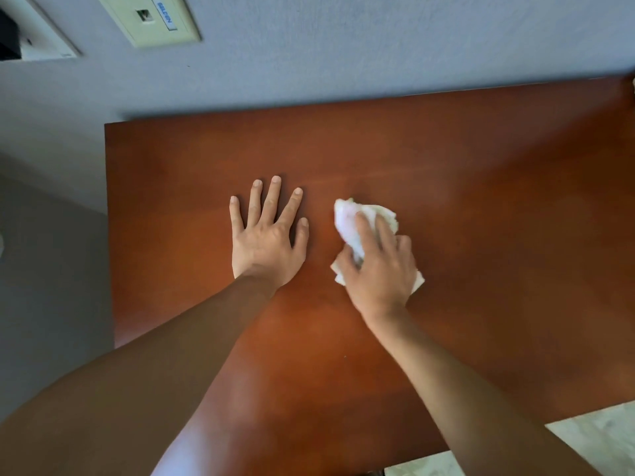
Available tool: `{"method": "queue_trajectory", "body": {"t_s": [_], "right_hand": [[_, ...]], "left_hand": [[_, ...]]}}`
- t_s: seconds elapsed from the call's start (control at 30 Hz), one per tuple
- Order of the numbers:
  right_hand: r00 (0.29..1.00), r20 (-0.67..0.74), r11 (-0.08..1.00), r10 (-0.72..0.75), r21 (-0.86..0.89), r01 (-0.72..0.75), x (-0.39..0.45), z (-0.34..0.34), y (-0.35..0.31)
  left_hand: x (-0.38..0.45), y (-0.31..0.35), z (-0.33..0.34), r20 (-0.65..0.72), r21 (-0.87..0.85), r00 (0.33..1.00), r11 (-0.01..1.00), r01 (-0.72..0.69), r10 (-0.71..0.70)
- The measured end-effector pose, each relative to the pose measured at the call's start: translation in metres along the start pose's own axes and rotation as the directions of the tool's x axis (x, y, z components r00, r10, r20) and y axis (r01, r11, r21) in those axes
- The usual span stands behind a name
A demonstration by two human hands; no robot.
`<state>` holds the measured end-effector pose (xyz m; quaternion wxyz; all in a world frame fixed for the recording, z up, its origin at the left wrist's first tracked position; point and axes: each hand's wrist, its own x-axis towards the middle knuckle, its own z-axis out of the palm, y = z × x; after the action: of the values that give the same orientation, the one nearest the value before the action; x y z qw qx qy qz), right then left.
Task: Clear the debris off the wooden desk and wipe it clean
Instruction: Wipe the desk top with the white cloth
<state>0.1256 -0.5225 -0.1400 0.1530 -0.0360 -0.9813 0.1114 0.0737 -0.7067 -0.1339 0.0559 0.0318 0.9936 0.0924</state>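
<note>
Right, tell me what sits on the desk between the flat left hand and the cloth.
Nothing: in the head view only bare desk shows between the left hand and the cloth.

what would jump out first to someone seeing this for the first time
Two bare hands at the middle of a glossy reddish-brown wooden desk: the left hand lies flat with fingers spread, and just beside it the right hand grips a crumpled white cloth against the surface. A cream wall plate sits top left.
</note>
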Motion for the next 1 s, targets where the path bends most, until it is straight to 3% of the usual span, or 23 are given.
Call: {"method": "queue_trajectory", "body": {"t_s": [0.1, 0.17, 0.33, 0.63, 0.77, 0.93, 1.0], "right_hand": [[0.946, 0.103, 0.950, -0.308, 0.086, 0.300, -0.022, -0.007, -0.008], [0.904, 0.100, 0.909, -0.415, 0.095, 0.406, -0.024, -0.015, 0.014], [0.967, 0.086, 0.970, -0.241, 0.006, 0.242, -0.033, -0.019, 0.035], [0.967, 0.188, 0.983, -0.174, -0.022, 0.181, -0.032, -0.025, 0.031], [0.972, 0.162, 0.985, -0.169, -0.003, 0.172, -0.031, -0.026, 0.030], [0.982, 0.118, 0.989, -0.147, 0.001, 0.148, -0.034, -0.023, 0.025], [0.961, 0.163, 0.974, -0.224, 0.070, 0.216, -0.045, -0.028, 0.016]], "left_hand": [[-0.002, 0.000, 0.000, 0.009, 0.001, 1.000, 1.000, -0.005, 0.005], [-0.002, 0.000, -0.001, 0.004, -0.005, 1.000, 1.000, -0.007, 0.008], [-0.003, 0.002, -0.002, 0.003, -0.004, 1.000, 1.000, -0.010, 0.010], [-0.046, 0.004, 0.002, -0.119, -0.025, 0.986, 0.992, -0.124, 0.120], [-0.110, 0.013, 0.016, -0.026, 0.050, 0.994, 0.993, -0.105, 0.106], [-0.110, 0.016, 0.018, 0.046, 0.114, 0.997, 0.992, -0.062, 0.058], [-0.112, 0.013, 0.018, 0.033, 0.099, 0.998, 0.993, -0.059, 0.056]]}}
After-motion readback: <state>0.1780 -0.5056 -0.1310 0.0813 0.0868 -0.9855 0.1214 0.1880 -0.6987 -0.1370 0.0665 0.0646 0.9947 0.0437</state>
